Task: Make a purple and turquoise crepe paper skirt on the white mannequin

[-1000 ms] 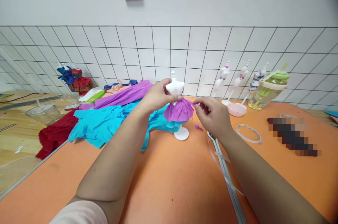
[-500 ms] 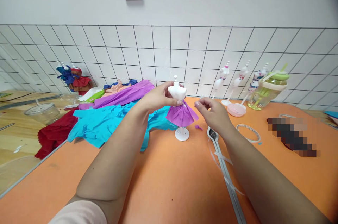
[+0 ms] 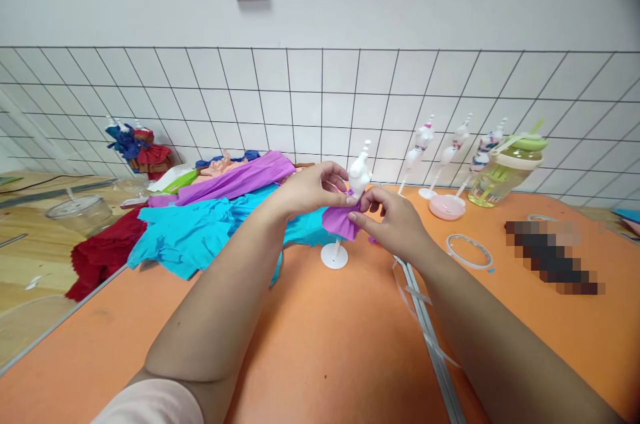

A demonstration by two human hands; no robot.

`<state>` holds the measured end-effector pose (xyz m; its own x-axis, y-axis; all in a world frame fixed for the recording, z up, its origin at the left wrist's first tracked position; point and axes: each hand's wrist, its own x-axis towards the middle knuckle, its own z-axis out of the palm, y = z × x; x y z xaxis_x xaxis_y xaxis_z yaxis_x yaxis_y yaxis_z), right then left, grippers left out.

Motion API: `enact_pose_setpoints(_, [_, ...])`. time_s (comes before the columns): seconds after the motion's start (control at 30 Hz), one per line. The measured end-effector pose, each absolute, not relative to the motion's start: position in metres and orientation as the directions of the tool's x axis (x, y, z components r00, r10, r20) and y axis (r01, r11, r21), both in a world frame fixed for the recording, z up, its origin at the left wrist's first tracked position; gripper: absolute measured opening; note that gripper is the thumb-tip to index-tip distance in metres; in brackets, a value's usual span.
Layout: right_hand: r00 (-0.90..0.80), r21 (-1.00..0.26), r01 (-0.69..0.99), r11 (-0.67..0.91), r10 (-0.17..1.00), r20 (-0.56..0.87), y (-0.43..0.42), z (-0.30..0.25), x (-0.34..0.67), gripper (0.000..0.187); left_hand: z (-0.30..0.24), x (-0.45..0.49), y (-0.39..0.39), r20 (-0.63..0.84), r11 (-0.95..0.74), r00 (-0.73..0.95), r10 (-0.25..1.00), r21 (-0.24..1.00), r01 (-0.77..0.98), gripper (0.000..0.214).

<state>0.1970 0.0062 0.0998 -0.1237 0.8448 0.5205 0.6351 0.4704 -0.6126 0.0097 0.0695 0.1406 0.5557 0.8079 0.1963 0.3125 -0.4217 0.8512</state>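
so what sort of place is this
Likely a craft workspace, perhaps a small workshop: a small white mannequin wears a purple skirt, crinkled turquoise material lies on the orange tabletop, and more mannequins stand at the right.

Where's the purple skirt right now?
In the head view, the purple skirt is near the centre, on the white mannequin, below the left hand, with the right hand at its right side.

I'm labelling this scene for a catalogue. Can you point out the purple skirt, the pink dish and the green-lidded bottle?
Purple skirt [image 3: 340, 223]: head view, on its flared lower part.
Pink dish [image 3: 447, 213]: head view, on its near wall.
Green-lidded bottle [image 3: 509, 177]: head view, on its body.
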Motion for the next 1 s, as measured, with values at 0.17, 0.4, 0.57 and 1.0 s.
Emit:
enact_pose_setpoints(0.17, [-0.233, -0.538, 0.658, 0.527, 0.821, 0.52, 0.005, 0.102, 0.197, 0.011, 0.143, 0.008, 0.067, 0.211, -0.481, 0.588, 0.781, 0.804, 0.35, 0.037])
enact_pose_setpoints(0.4, [-0.049, -0.563, 0.7, 0.439, 0.816, 0.576, 0.008, 0.099, 0.203, 0.011, 0.147, -0.002, 0.073, 0.175, -0.432, 0.624, 0.762, 0.855, 0.286, 0.033])
enact_pose_setpoints(0.57, [-0.165, -0.514, 0.723, 0.46, 0.839, 0.518, 0.013, 0.091, 0.203, 0.023, 0.152, -0.007, 0.073, 0.18, -0.413, 0.694, 0.697, 0.892, 0.184, 0.034])
enact_pose_setpoints(1.0, [-0.151, -0.67, 0.614, 0.417, 0.895, 0.419, 0.014, 0.09, 0.212, 0.066, 0.149, 0.001, 0.067, 0.217, -0.424, 0.582, 0.784, 0.871, 0.247, 0.04])
